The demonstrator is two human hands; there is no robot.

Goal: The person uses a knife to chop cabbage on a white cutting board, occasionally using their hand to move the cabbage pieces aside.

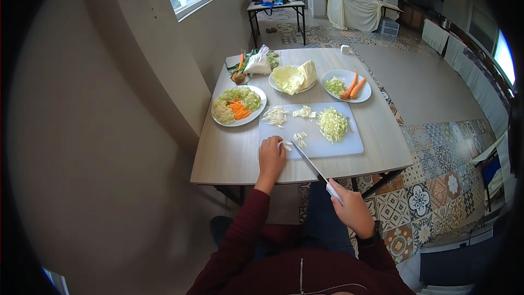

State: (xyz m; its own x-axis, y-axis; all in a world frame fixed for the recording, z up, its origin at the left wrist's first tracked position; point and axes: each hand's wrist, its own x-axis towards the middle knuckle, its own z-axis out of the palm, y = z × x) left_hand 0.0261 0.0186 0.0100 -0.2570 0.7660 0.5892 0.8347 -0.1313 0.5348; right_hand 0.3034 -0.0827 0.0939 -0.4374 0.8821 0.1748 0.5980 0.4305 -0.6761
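My right hand (352,207) is wrapped round the white handle of a kitchen knife (310,164). Its blade slants up and left over the front of a white cutting board (349,145), its tip near a small heap of pale cut strips (300,139). At the board's front left, my left hand (272,158) is closed, fingers curled on a pale piece of cabbage (287,145) that pokes out beside the fingertips. Farther back on the board lie white strips (275,116), some cabbage chunks (304,112) and a larger pile of shredded green cabbage (332,124).
Left of the board stands a plate (243,124) of shredded cabbage and carrot. Behind are a plate (295,93) with cabbage leaves, another plate (367,92) with shreds and carrots, and a white plastic bag (259,64) among vegetables. A wall (147,104) runs close along the left.
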